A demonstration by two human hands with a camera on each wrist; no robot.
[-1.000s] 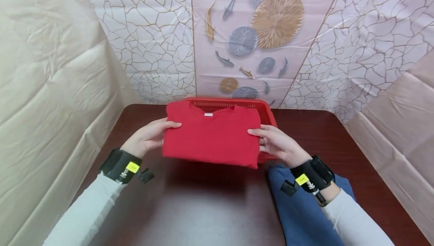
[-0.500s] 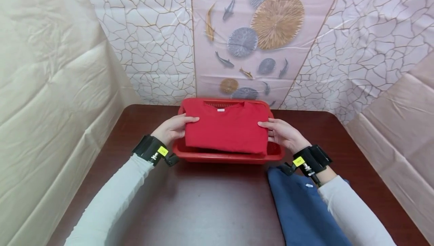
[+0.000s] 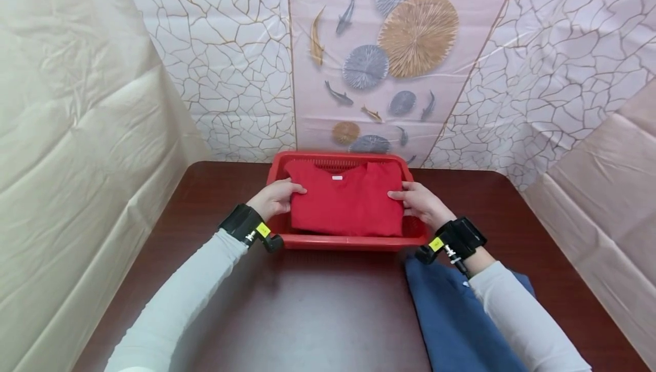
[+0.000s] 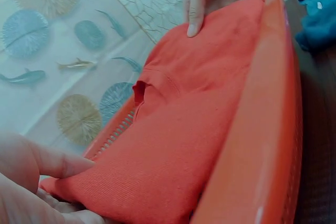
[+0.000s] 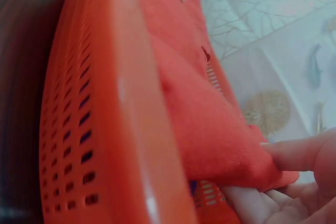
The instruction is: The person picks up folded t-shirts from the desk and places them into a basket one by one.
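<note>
A folded red T-shirt (image 3: 345,204), its white neck label facing up, is down within the rim of a red plastic basket (image 3: 348,242). My left hand (image 3: 277,198) pinches the shirt's left edge, thumb on top and fingers beneath. On the opposite edge my right hand (image 3: 421,204) holds it the same way; in the right wrist view the thumb presses the red cloth (image 5: 210,124) from above while fingers go under it. Whether the shirt touches the basket floor cannot be seen.
A folded blue garment (image 3: 458,321) lies on the dark red-brown table (image 3: 302,315), right of the basket and partly under my right forearm. A patterned cloth backdrop (image 3: 246,64) stands behind the table, and pale cloth walls (image 3: 77,161) flank it.
Both hands have carried the red T-shirt away from me and to the right, over the basket, then lowered it inside the rim. The blue garment has stayed in place.
</note>
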